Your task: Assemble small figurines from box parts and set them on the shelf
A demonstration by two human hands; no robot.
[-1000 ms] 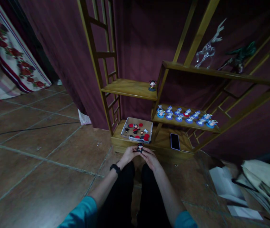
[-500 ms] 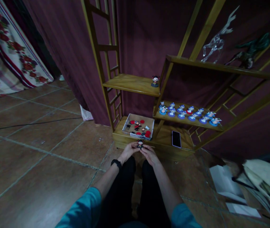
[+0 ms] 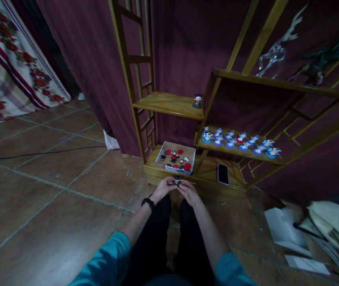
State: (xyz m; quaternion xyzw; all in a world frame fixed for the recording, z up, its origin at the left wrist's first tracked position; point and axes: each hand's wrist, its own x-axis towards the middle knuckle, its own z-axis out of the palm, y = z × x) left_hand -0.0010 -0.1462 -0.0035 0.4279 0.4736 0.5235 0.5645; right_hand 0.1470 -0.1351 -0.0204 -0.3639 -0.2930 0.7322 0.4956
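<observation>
Between my two hands, above my knees, is a small dark-haired figurine [image 3: 177,181] on a dark base. My left hand [image 3: 163,188] grips it from the left, and my right hand [image 3: 189,191] closes on its other side; the fingertips partly hide the base. Just beyond the hands, a shallow cardboard box [image 3: 175,168] on the lowest shelf holds loose figurine parts and red and black discs. A similar finished-looking figurine [image 3: 198,101] with red hair ties stands upright at the right end of the upper left shelf [image 3: 169,104].
Several blue and white figurines [image 3: 230,142] stand in two rows on the middle shelf. A phone [image 3: 223,174] lies on the lowest board. Higher up are a clear deer ornament [image 3: 273,55] and a dark green statue [image 3: 318,63]. At right on the floor sit a white box [image 3: 282,228] and pale bag [image 3: 333,222].
The figurine has tipped slightly between my fingers, so its face shows less. Both hands still hold it. The whole view has shifted a little.
</observation>
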